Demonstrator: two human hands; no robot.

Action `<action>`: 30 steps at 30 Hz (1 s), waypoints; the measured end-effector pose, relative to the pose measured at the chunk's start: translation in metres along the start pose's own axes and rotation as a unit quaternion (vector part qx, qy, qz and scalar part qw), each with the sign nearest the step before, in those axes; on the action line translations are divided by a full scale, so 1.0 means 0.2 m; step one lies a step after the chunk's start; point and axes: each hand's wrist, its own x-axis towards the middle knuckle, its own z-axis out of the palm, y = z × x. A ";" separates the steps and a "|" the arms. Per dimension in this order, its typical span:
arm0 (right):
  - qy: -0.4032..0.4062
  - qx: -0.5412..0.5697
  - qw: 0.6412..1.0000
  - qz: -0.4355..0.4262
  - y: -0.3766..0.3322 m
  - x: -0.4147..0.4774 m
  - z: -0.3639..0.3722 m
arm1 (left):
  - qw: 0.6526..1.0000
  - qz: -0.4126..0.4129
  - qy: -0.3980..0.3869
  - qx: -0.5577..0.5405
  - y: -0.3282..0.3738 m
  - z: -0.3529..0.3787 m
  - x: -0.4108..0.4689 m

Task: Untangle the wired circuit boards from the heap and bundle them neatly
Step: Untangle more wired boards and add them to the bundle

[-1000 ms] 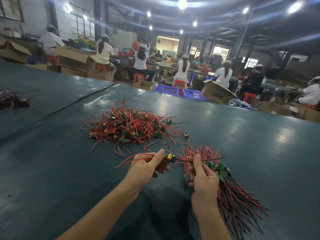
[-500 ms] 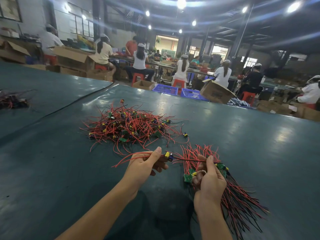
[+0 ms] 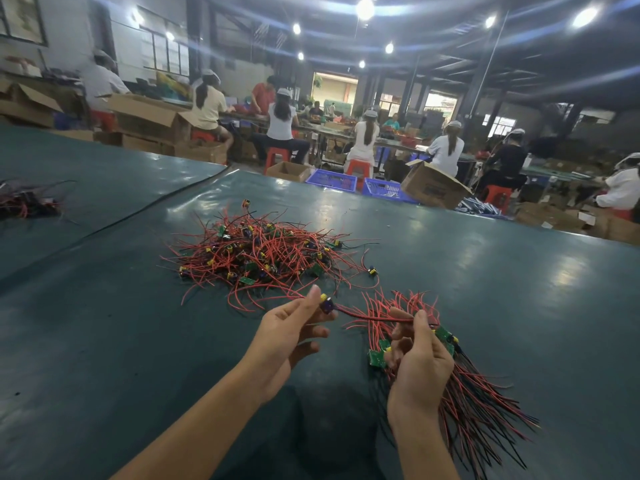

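Note:
A tangled heap (image 3: 263, 254) of small green circuit boards with red and black wires lies on the dark green table (image 3: 519, 289), just beyond my hands. My left hand (image 3: 287, 337) pinches one wired board (image 3: 327, 304) by its yellow and dark parts between thumb and fingers. That board's red and black wires run right to my right hand (image 3: 417, 362). My right hand grips those wires and holds a bundle (image 3: 478, 403) of sorted boards, whose wires fan out to the lower right onto the table.
A second small pile of wires (image 3: 24, 202) lies at the far left on a neighbouring table. Beyond the table's far edge stand cardboard boxes (image 3: 433, 188), blue crates (image 3: 330, 180) and red stools, with several seated people at benches.
My left hand has raised the single board and its loose wire ends have come free of the heap. My right hand has moved a little to the right along the wires, still clutching the bundle.

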 end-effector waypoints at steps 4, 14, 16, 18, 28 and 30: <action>-0.031 0.034 0.999 -0.005 -0.01 -0.02 0.01 | 1.000 0.022 0.007 -0.005 0.00 0.00 0.00; -0.198 -0.096 0.969 0.117 0.05 -0.07 0.05 | 0.981 -0.092 -0.172 0.013 0.00 -0.01 0.01; -0.222 -0.116 0.962 0.111 0.06 -0.10 0.07 | 0.972 -0.100 -0.193 0.094 -0.01 0.00 -0.01; -0.212 -0.120 0.964 0.105 0.06 -0.11 0.08 | 0.965 -0.091 -0.196 0.150 -0.03 0.00 -0.02; -0.066 -0.016 0.984 0.165 0.01 -0.02 0.04 | 0.944 -0.016 -0.241 0.226 -0.06 0.00 -0.02; -0.022 0.031 0.985 0.169 -0.01 0.03 0.01 | 0.933 -0.023 -0.272 0.235 -0.06 0.00 -0.02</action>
